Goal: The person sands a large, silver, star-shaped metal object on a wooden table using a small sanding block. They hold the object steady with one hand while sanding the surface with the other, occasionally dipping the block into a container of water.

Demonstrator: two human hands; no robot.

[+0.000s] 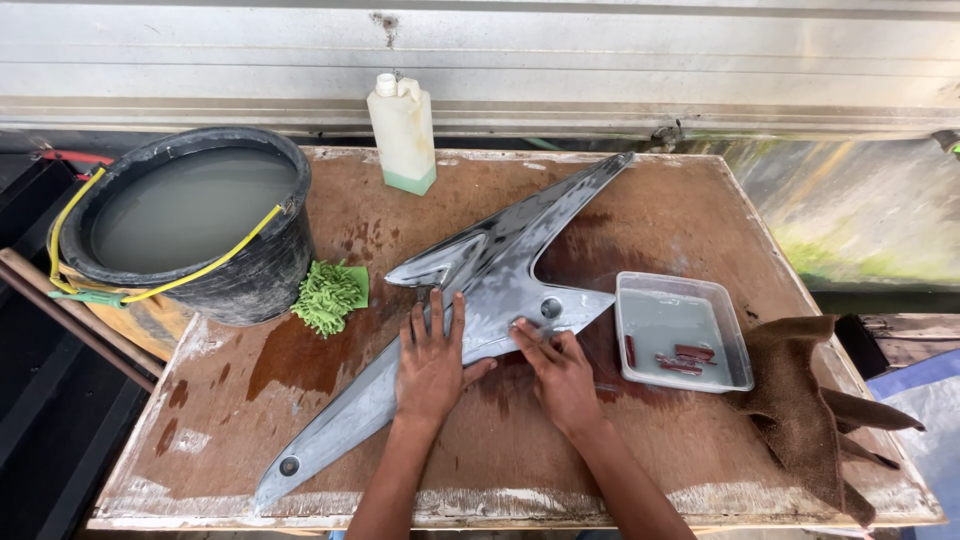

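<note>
Mostly the surface (640, 210) was taken up by the grey panel (480, 290), its long axis slanting from near left up to far right, straight ahead of both hands. Left hand (432, 362) lay spread flat on its middle; right hand (560, 375) pressed something small at its lower edge, fingers curled. Bucket (190, 225) sat far left, tray (680, 332) just right.
</note>
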